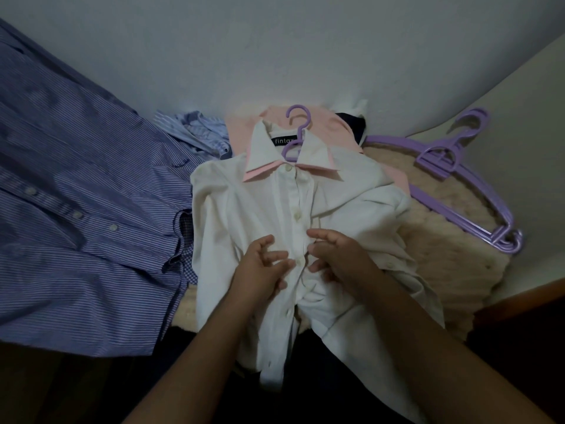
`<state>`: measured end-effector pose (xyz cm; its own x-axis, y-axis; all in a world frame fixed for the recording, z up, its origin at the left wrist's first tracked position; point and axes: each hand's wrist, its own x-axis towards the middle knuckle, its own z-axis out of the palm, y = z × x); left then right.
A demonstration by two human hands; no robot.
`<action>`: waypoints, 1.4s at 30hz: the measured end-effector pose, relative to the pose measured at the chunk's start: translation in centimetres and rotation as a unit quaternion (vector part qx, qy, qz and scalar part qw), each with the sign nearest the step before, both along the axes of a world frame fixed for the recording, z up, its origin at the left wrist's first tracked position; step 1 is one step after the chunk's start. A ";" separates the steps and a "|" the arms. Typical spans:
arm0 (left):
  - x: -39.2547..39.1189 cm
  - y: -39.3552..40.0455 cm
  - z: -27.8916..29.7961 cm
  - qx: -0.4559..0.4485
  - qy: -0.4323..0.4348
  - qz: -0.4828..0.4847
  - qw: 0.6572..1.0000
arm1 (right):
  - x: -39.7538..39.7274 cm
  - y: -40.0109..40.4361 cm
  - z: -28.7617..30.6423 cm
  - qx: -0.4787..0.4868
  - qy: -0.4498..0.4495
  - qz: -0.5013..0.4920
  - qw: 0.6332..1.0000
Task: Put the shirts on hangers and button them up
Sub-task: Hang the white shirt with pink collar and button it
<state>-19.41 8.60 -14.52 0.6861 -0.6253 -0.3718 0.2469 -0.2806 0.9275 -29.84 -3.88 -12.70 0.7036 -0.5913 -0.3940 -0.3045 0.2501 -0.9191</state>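
A white shirt (253,209) with a pink-lined collar lies face up in the middle, on a purple hanger (296,133) whose hook pokes out above the collar. Its upper buttons are closed down the placket. My left hand (263,264) and my right hand (333,255) meet at the placket around a button (299,261) at mid-chest, fingers pinching the fabric on each side of it. Lower buttons show below my hands on the rumpled hem.
A blue striped shirt (76,209) is spread at the left, with another striped shirt (195,130) bunched behind it. A pink garment (241,127) lies under the white collar. Spare purple hangers (464,179) rest on a cream fluffy cover (443,240) at the right. A grey wall stands behind.
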 end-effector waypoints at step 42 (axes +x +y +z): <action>4.6 -3.6 1.0 0.003 -0.294 0.011 0.956 | 5.5 -6.7 -2.2 -0.647 -0.079 -0.032 0.758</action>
<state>-14.80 4.99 -13.55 0.7899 -0.6082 0.0780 -0.3103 -0.2868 0.9063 -24.37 -10.63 -14.94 0.6355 -0.4451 0.6309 -0.1904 -0.8822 -0.4307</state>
